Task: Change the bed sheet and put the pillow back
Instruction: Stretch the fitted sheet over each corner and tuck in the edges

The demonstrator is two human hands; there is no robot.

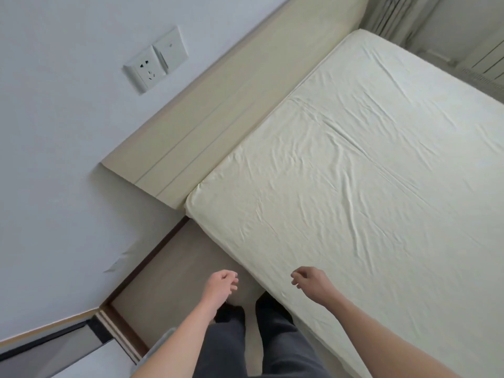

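A pale cream sheet covers the mattress, drawn over its near corner and lightly wrinkled. My left hand hangs over the floor beside the bed, fingers loosely curled, holding nothing. My right hand hovers over the near edge of the sheet, fingers loosely curled and empty. No pillow is in view.
A beige headboard runs along the white wall, which carries a socket and switch plate. A narrow strip of grey floor lies between wall and bed, where my feet stand. A radiator stands at the far right.
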